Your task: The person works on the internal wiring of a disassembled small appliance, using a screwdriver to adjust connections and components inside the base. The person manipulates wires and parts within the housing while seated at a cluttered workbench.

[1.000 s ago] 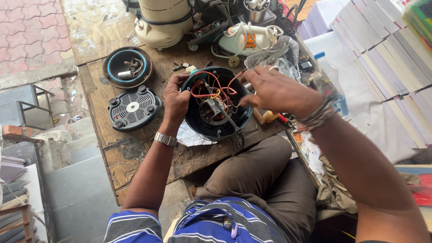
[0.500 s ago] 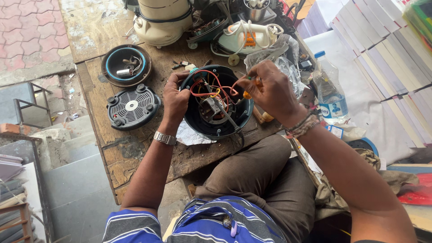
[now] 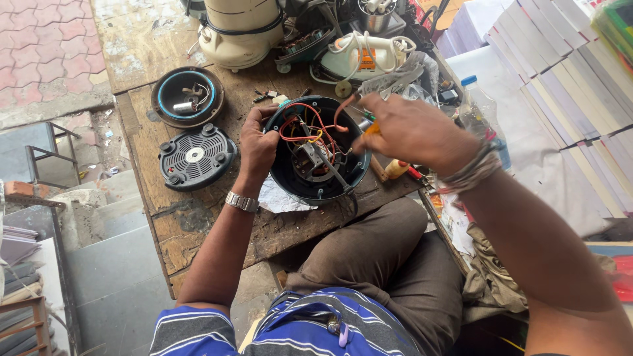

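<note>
A black round appliance base (image 3: pixel 297 186) lies open on the wooden workbench (image 3: pixel 198 224), showing red and orange wires and a motor part inside. My left hand (image 3: pixel 257 146) grips its left rim and steadies it. My right hand (image 3: pixel 409 128) hovers over the right rim, fingers closed on a small tool with an orange-yellow handle (image 3: pixel 371 125) and pinching a reddish wire (image 3: pixel 341 109) that arcs up out of the housing. A long metal shaft (image 3: pixel 328 166) lies slanted inside the base.
A black vented round cover (image 3: pixel 196 157) and a black ring-shaped housing (image 3: pixel 188 97) lie left of the base. A cream appliance body (image 3: pixel 241 29), a white iron (image 3: pixel 366 56) and loose parts crowd the back. A plastic bottle (image 3: pixel 478 105) and stacked books (image 3: pixel 567 86) sit right.
My right hand moved left from beside the base to over its right rim and now lifts a reddish wire with the small tool. My left hand stays on the left rim.
</note>
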